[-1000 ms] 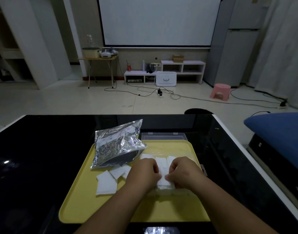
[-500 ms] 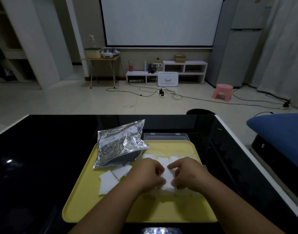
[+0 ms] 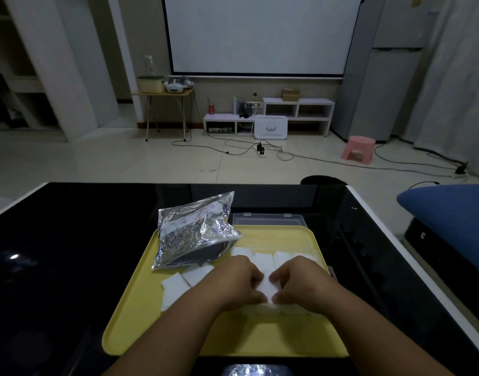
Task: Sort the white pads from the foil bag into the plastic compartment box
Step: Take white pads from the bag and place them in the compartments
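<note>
Pinching white pad [image 3: 267, 289] btwn L hand [image 3: 239, 283] & R hand [image 3: 303, 283], long axis near-far.

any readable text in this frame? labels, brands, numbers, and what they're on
No text can be read in this frame.
foil bag: blue print and a pale label, too blurred to read.
white case on the floor: a dark mark, no legible letters.
red can: too small to read.
fridge stickers: too small to read.
white pad held at centre: blank.
</note>
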Demonstrator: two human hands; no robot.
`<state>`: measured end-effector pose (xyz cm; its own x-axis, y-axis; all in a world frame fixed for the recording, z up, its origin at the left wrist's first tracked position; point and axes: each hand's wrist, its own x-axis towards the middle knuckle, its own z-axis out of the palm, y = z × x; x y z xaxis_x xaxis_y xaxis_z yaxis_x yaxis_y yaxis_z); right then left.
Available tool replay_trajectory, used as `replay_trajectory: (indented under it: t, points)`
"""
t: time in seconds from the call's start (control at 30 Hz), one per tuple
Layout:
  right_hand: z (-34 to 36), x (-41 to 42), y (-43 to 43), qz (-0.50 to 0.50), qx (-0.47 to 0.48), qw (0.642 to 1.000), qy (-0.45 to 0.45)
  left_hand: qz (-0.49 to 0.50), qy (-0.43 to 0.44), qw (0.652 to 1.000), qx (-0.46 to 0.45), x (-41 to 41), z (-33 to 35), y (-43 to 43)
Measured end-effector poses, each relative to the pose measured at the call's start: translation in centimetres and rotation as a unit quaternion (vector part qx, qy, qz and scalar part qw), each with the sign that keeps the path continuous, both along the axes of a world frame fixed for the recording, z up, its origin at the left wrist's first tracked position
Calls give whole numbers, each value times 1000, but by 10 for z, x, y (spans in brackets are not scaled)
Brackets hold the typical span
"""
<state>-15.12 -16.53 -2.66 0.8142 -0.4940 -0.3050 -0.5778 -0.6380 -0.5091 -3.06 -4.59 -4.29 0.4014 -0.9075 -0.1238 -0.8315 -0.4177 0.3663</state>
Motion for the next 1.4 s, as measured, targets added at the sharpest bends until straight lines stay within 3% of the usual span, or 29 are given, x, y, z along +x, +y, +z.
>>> replay_trajectory:
  t: [0.3, 0.53, 0.77, 1.17, 1.4]
  points:
    - [-8, 6, 3, -10, -23, 1000, 13, 7, -36, 999, -8, -4, -4, 0]
    - [-2, 8, 3, -3, -57, 998, 4, 41, 9, 998, -46, -3, -7, 6]
    - [-6, 7, 2, -12, -25, 1000, -10, 32, -62, 998, -6, -6, -5, 0]
    - [1, 17, -7, -38, -16, 993, -112, 97, 65, 989, -86, 1, 10, 15]
    - [5, 22, -6, -56, -17, 988, -144, 126, 82, 981, -120, 14, 15, 22]
